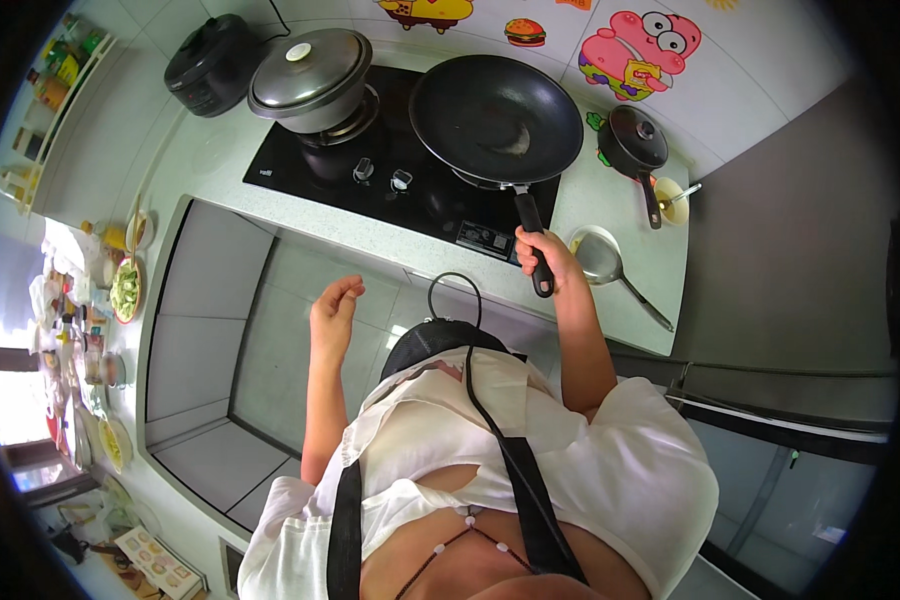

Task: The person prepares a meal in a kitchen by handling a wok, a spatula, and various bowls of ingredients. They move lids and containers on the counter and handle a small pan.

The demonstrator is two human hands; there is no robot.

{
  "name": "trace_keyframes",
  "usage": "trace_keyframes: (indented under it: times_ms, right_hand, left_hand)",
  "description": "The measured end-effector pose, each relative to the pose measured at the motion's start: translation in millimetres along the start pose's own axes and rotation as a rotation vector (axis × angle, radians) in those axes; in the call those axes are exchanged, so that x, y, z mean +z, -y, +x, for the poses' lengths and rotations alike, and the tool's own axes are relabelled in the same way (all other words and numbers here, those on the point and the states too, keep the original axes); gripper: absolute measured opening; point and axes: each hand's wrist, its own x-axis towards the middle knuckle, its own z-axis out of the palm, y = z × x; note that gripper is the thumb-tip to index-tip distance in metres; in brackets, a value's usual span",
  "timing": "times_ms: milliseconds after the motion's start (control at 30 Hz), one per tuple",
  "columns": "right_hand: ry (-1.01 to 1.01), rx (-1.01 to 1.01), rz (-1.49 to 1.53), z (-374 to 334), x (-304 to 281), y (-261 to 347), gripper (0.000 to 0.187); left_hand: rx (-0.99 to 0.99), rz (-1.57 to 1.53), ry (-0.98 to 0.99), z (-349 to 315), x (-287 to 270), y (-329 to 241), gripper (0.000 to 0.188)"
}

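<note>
My right hand (550, 256) is closed around the black handle of a wok (485, 115), which sits tilted over the right burner of the black gas hob (340, 180). A pale shiny patch shows on the wok's dark inner surface; I see no food in it. My left hand (337, 300) hovers in front of the counter, over the floor, with its fingers loosely curled together and nothing visible in them. On the counter just right of my right hand lies a ladle or strainer (645, 300) with a long dark handle, its round head on a white dish (597, 250).
A lidded silver pot (315, 85) stands on the left burner, with a black rice cooker (210, 65) beyond it. At right are a small lidded saucepan (633, 140) and a bowl with a spoon (673, 205). Chopped green food fills a plate (126, 290) on the left counter.
</note>
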Motion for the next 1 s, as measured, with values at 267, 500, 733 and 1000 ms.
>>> trace_keyframes:
  times_ms: [267, 500, 733, 1000]
  right_hand:
    - [-0.003, 0.003, -0.008, 0.9, 4.8, -0.8, 0.019]
    - [-0.048, 0.008, 0.020, 1.1, 13.3, -1.7, 0.019]
    - [-0.032, 0.006, -0.014, 4.5, 8.0, -2.7, 0.018]
    - [-0.069, 0.008, -0.002, 3.5, 8.5, -4.7, 0.036]
  left_hand:
    - [-0.005, 0.034, 0.014, -5.0, 2.0, -4.0, 0.024]
    - [-0.008, 0.024, 0.011, -10.2, 2.5, -1.6, 0.024]
    - [-0.022, 0.089, 0.015, -18.3, 0.6, -4.7, 0.024]
    - [-0.053, 0.058, 0.049, -22.2, 0.1, -3.6, 0.024]
